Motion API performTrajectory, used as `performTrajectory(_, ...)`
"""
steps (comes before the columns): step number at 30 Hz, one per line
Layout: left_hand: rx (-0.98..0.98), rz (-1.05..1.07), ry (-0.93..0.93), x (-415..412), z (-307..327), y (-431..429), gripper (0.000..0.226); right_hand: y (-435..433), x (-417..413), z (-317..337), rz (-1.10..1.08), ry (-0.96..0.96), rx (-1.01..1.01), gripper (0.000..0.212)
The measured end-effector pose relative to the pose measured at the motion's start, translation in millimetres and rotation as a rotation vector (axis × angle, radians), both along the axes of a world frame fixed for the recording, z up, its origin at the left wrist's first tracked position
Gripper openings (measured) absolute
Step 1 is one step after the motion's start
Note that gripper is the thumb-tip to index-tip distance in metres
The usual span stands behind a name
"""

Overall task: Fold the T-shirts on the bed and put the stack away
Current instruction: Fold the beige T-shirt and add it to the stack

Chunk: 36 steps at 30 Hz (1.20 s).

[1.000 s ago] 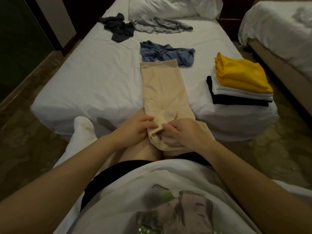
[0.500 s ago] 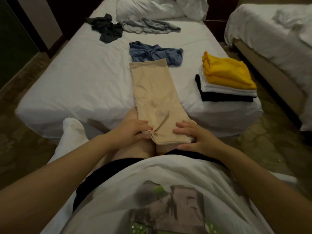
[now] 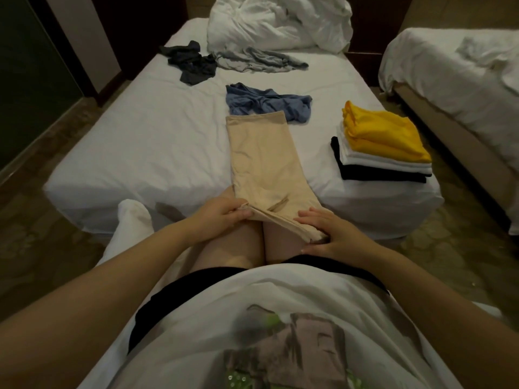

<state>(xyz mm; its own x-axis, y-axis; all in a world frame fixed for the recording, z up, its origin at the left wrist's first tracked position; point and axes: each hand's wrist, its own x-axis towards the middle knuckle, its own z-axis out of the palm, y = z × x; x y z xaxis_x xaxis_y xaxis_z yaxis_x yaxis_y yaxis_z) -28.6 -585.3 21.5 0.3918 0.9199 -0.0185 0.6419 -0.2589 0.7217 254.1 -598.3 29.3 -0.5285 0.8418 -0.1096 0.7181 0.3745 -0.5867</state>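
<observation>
Head view: your right hand has dropped its pinch and lies flat, fingers straight, on the near end of the beige T-shirt, a strip running from bed to your knees; your left hand pinches its near-left corner. Likely ready for cross-folding.

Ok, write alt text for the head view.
The left hand pinches and the right hand presses the near end of a beige shirt on the bed. A folded stack sits right, loose shirts beyond.
</observation>
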Motion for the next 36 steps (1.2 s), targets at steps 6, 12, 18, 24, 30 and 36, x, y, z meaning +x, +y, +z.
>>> performTrajectory(6, -0.085, 0.088, -0.140, 7.2, 15.9, 7.9, 0.034, 0.4, 0.5, -2.3, -0.018, -0.013, 0.118, 0.062)
performTrajectory(12, -0.177, 0.112, -0.287, 6.0, 25.3, 15.1, 0.033, 10.0, 4.6, 15.6, -0.141, 0.124, 0.184, 0.017)
performTrajectory(18, -0.321, 0.111, -0.319, 0.6, 16.0, 27.5, 0.022, 12.6, -3.9, 10.2, 0.048, -0.098, -0.094, 0.061)
performTrajectory(24, -0.388, 0.147, -0.359, -3.1, 13.7, 35.7, 0.022, 11.7, -37.1, -5.6, -0.063, -0.101, 0.135, 0.091)
performTrajectory(30, -0.329, 0.196, -0.405, -3.4, 16.2, 44.3, 0.032, 12.6, -46.7, -19.5, -0.141, -0.152, 0.420, 0.063)
performTrajectory(36, -0.343, 0.200, -0.477, -7.2, 16.3, 45.8, 0.021, 9.1, -38.4, -15.7, -0.043, 0.035, 0.526, 0.042)
